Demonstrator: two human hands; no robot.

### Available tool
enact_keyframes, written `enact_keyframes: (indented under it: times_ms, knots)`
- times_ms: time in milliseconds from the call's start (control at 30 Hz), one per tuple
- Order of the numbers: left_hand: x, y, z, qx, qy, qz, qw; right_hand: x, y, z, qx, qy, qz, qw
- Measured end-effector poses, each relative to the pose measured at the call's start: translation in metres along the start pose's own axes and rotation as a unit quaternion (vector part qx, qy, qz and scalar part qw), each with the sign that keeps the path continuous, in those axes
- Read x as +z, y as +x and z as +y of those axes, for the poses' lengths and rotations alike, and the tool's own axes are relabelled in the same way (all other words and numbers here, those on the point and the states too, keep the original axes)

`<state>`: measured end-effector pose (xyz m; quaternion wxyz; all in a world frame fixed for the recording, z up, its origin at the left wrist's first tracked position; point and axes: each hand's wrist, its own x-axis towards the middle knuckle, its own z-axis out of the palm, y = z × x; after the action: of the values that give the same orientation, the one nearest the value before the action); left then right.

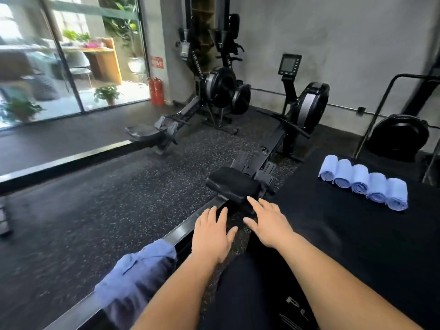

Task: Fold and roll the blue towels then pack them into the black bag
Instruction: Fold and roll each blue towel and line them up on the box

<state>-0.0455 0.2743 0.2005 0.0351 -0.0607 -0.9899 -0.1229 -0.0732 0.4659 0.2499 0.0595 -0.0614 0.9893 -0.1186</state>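
Facing: we look down across a speckled floor (107, 191) toward a rower seat (234, 184) at the centre of the frame.
Left hand (212, 232): palm down, fingers straight and slightly apart, gripping nothing. It hangs above the rail (183, 229) just below the seat.
Right hand (266, 225): palm down, fingers spread, likewise empty. It lies just beside the left hand, fingertips near the seat's lower edge; we cannot tell whether they touch it.
Rolled towels (364, 182): five blue rolls at the right of the frame, side by side and touching in one slanted row, spiral ends turned toward the lower left. They rest on a black cover (333, 225), well apart from both hands.
Loose towel (135, 270): blue, crumpled and unrolled, draped over the rail at the lower left, beside the left forearm.
Black fabric (257, 294): at the bottom centre, between the forearms, with white lettering. We cannot tell whether this is the bag.
Background: two more rowers (219, 91) stand at the upper centre against a grey wall. Red extinguishers (156, 90) stand left of them, and a glass wall (71, 55) fills the upper left.
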Motion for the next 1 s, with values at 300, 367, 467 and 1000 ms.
enact_keyframes:
  times_ms: [300,367,467,1000]
  knots:
    - [0.029,-0.048,-0.096,-0.099,-0.027,-0.037,0.994,0.066,0.023,-0.089,-0.083,-0.018,-0.075,0.994]
    - [0.037,-0.057,-0.113,-0.122,-0.033,-0.046,0.991,0.083,0.029,-0.104,-0.096,-0.021,-0.095,0.991]
    - [0.051,-0.068,-0.136,-0.148,-0.040,-0.070,0.986,0.105,0.035,-0.123,-0.111,-0.026,-0.122,0.986]
    - [0.130,-0.100,-0.247,-0.313,-0.061,-0.152,0.936,0.230,0.056,-0.177,-0.213,-0.091,-0.265,0.936]
